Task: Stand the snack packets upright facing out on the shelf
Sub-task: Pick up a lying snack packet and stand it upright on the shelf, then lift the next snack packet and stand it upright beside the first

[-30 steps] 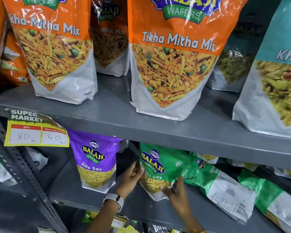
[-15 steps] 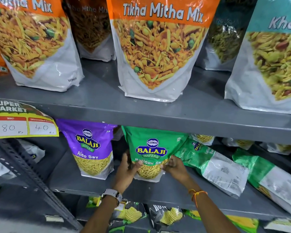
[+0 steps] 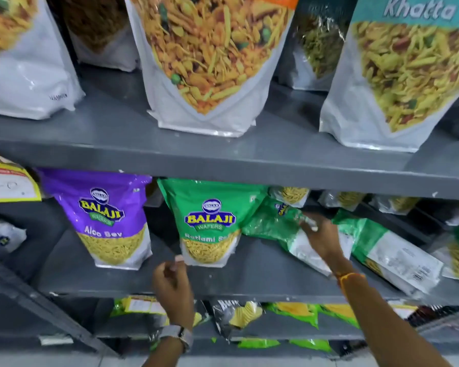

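Observation:
A green Ratlami Sev packet (image 3: pixel 210 221) stands upright, facing out, on the middle grey shelf (image 3: pixel 249 280). To its left stands a purple Aloo Sev packet (image 3: pixel 112 215), also upright. My left hand (image 3: pixel 172 280) hovers just in front of the green packet's lower left corner, fingers loosely curled and holding nothing. My right hand (image 3: pixel 319 234) is further right, with its fingers closed on a second green packet (image 3: pixel 270 223) that lies on its side, back panel showing. Another green packet (image 3: pixel 390 250) lies flat to the right of it.
The upper shelf (image 3: pixel 223 157) hangs low over the packets and carries large namkeen pouches (image 3: pixel 210 62). A yellow price tag (image 3: pixel 8 181) hangs at left. A diagonal metal brace (image 3: pixel 37 300) crosses the lower left. Several chip packets (image 3: pixel 239 316) fill the shelf below.
Both hands let go of the upright green packet. My left hand drew back toward me; my right hand moved right onto the lying green packet. The camera moved closer and lower.

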The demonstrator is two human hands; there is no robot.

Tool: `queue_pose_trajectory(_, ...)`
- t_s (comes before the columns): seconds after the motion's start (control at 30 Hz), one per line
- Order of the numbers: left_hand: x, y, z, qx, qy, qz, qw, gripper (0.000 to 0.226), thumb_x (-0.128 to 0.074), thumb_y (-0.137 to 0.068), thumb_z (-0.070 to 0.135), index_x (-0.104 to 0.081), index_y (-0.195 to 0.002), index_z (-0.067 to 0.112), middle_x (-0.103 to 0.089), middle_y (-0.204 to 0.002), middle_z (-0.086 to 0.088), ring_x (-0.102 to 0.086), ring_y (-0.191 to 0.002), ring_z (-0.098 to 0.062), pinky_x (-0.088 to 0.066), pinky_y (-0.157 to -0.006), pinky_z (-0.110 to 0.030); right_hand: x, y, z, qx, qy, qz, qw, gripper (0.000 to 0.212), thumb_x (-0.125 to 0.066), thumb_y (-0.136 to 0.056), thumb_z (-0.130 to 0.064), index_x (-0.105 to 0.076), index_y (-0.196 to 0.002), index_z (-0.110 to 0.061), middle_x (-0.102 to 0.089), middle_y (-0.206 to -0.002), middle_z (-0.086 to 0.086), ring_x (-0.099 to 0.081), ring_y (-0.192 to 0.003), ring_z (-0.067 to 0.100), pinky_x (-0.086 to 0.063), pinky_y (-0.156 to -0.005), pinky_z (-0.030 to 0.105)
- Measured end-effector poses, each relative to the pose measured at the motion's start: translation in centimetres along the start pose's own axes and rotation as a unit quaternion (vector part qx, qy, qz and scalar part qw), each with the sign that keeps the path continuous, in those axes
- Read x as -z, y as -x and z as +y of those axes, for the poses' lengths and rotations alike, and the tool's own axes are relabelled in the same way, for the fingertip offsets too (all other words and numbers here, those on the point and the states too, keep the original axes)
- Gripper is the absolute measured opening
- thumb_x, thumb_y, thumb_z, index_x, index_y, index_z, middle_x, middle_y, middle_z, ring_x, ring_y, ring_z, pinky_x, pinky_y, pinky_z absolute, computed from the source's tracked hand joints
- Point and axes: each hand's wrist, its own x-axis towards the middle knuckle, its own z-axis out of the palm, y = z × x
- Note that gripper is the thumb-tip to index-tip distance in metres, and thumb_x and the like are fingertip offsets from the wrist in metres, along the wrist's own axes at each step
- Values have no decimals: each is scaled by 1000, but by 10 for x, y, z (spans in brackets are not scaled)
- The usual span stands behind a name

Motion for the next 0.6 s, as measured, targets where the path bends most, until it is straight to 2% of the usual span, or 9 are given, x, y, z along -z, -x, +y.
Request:
queue_pose_trajectory(0.07,-18,38,-5,8,-3,-9,1000,22,-56,-81,33,-47,-69,17,-43,-59,3,-42,-53,1,-34,-55,-21,21,-13,21,-13,59,12,998,28,-63,-85,-12,-65,-110,-2,-69,-107,27,-65,-97,40,-48,-81,39)
queue_pose_trajectory(0.17,-69,77,-6,38,-56,-189,980,25,-59,-88,26,-54,-69,10,-47,-58,-2,-43,-54,-3,-38,-56,-24,41,-31,51,-21,129,-18,991,30,-58,-88,-16,-63,-112,0,-66,-112,29,-61,-104,43,-46,-88,41)
queue_pose_trajectory(0.23,-110,85,-6,61,-140,-273,950,24,-58,-88,30,-59,-69,15,-60,-62,-10,-55,-61,-20,-40,-60,-32,45,-41,61,-11,140,-55,989,29,-55,-90,-18,-64,-112,-1,-64,-118,26,-59,-110,42,-44,-92,41)
queue_pose_trajectory(0.3,-148,84,-7,95,-228,-318,915,28,-55,-89,39,-65,-74,18,-70,-83,-20,-64,-82,-33,-42,-65,-32,46,-48,65,6,147,-83,986,28,-53,-91,-20,-65,-108,-2,-65,-116,27,-59,-107,42,-45,-90,42)
queue_pose_trajectory(0.4,-192,80,-16,206,-228,-308,900,55,-52,-85,50,-65,-101,-1,-66,-109,-26,-62,-104,-38,-49,-86,-39,48,-58,66,50,159,-115,979,25,-54,-90,-22,-68,-103,-7,-68,-110,25,-62,-102,40,-49,-86,43)
queue_pose_trajectory(0.43,-204,81,-17,240,-204,-283,906,59,-55,-83,52,-65,-99,-4,-65,-103,-30,-63,-97,-39,-50,-84,-43,49,-60,67,63,176,-139,973,27,-54,-90,-26,-67,-107,-10,-67,-113,23,-61,-104,39,-50,-88,43)
queue_pose_trajectory(0.47,-213,83,-18,262,-176,-254,914,59,-58,-81,53,-65,-89,-4,-64,-88,-32,-65,-80,-37,-51,-71,-44,50,-61,69,66,200,-166,964,32,-52,-90,-32,-64,-113,-13,-65,-118,21,-59,-107,38,-49,-90,44)
queue_pose_trajectory(0.53,-223,84,-21,291,-147,-204,923,55,-62,-77,55,-57,-69,0,-52,-57,-19,-50,-47,-26,-40,-50,-34,46,-62,73,54,250,-200,946,44,-45,-91,-44,-57,-120,-14,-56,-130,19,-53,-117,38,-45,-96,47)
queue_pose_trajectory(0.6,-229,83,-24,298,-144,-173,928,56,-64,-75,54,-57,-73,-1,-54,-59,-17,-48,-45,-25,-41,-52,-34,41,-60,77,34,273,-197,941,55,-41,-90,-50,-51,-124,-9,-44,-140,18,-41,-126,40,-37,-102,52)
